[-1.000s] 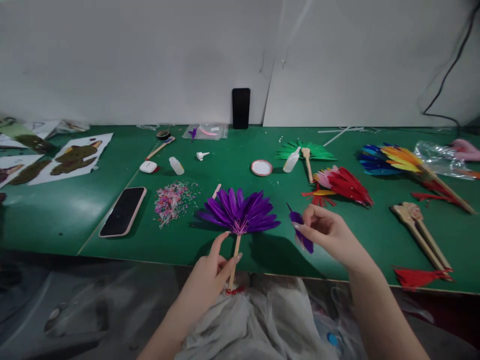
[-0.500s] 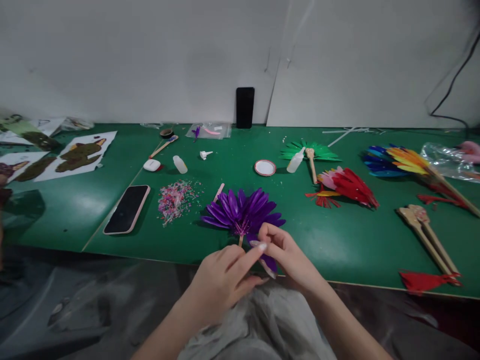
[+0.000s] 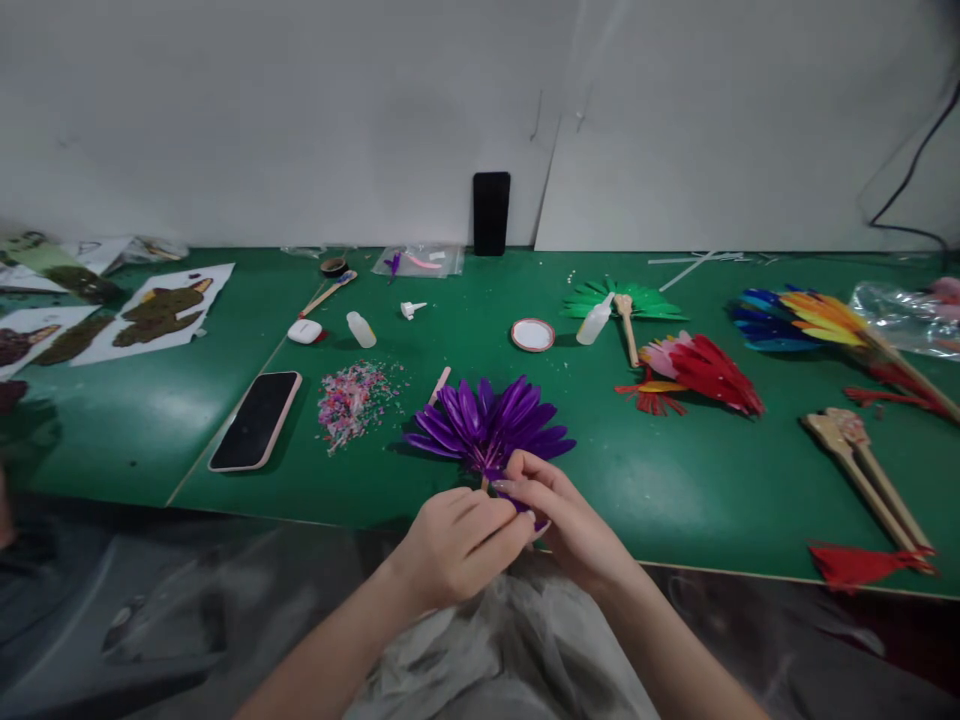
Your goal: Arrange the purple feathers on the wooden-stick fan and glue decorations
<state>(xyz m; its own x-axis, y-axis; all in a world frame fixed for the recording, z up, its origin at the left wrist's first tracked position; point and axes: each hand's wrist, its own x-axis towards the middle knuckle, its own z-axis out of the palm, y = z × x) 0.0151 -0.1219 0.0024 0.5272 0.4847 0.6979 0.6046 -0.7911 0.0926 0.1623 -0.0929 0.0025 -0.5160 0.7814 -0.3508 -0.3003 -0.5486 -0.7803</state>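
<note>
A purple feather fan (image 3: 480,412) lies spread at the table's front edge, its short wooden handle (image 3: 485,484) pointing toward me. Just below it, my left hand (image 3: 461,540) and my right hand (image 3: 559,515) meet with their fingers closed around a loose purple feather (image 3: 525,505). The right thumb and forefinger pinch it close to the fan's base, while the left fingers grip lower down. Much of this feather is hidden by my fingers. Behind the fan's left side lies a pink stick (image 3: 439,386).
Left of the fan are colourful scraps (image 3: 352,402) and a phone (image 3: 256,420). Farther back stand a glue bottle (image 3: 361,329), a small plate (image 3: 532,335) and another bottle (image 3: 595,322). A green fan (image 3: 652,302), red feathers (image 3: 701,375) and wooden handles (image 3: 862,470) lie to the right.
My hands have drawn closer together, and the right fingers have shifted left toward the fan's handle with the purple feather. The left fingers have curled in more.
</note>
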